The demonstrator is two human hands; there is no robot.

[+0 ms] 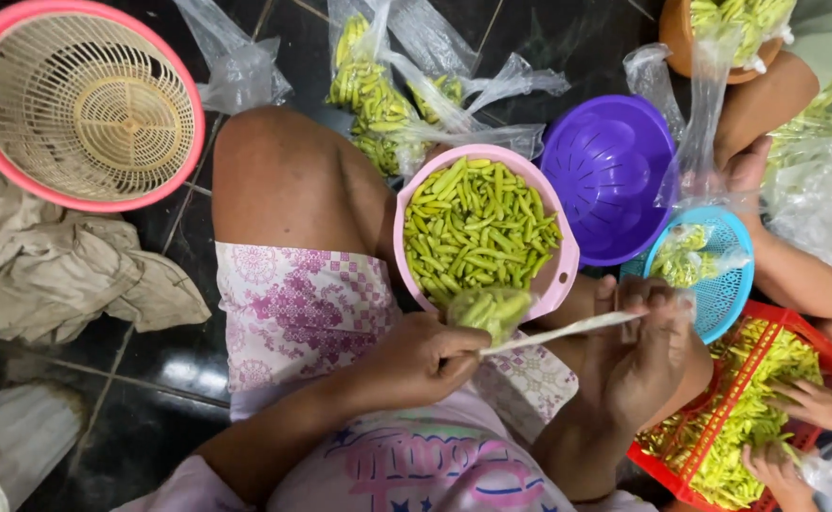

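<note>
Lower centre: left hand (pixel 425 360) pinches a small clear bag of green chillies (pixel 489 310); right hand (pixel 643 356) grips its twisted plastic neck (pixel 558 332). Round pink colander (pixel 558 275) just above.

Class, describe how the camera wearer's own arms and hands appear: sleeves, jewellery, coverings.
Both forearms are bare. The left hand and right hand wear no gloves, and no rings or watch show. A pale lilac sleeve covers the left upper arm; no right sleeve is in view.

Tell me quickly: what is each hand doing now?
Left hand: closed on the small bag of green chillies.
Right hand: closed on the bag's twisted neck.
</note>
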